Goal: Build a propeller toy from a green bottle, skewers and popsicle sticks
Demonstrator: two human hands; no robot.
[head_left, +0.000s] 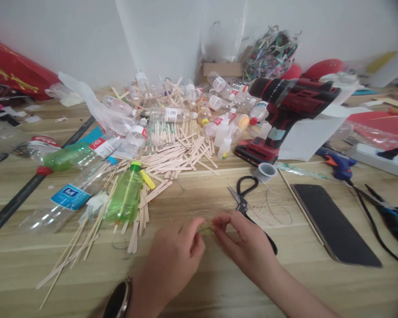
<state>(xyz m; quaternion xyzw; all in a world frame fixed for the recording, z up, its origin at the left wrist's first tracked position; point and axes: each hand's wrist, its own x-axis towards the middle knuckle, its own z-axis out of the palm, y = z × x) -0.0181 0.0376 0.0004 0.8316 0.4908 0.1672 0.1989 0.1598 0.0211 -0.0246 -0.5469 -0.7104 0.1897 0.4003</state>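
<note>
Both hands meet low in the middle of the head view, their fingertips almost touching. My left hand (177, 251), with a dark round watch (118, 298) at its wrist, is closed in a pinch on a small yellow-green piece (205, 229). Thumb and index finger of my right hand (243, 240) pinch at the other side of it; what exactly they hold is too small to name. Black-handled scissors (241, 204) lie partly behind my right hand, their blades apart. Beyond them sits a small spool (266, 171) with loose thread trailing from it.
Wooden sticks (172, 159) and plastic bottles are heaped at the middle back. A green bottle (125, 194) lies left. On the right are a red drill (285, 110), a phone (333, 223), a glue gun (338, 162) and pliers (389, 212).
</note>
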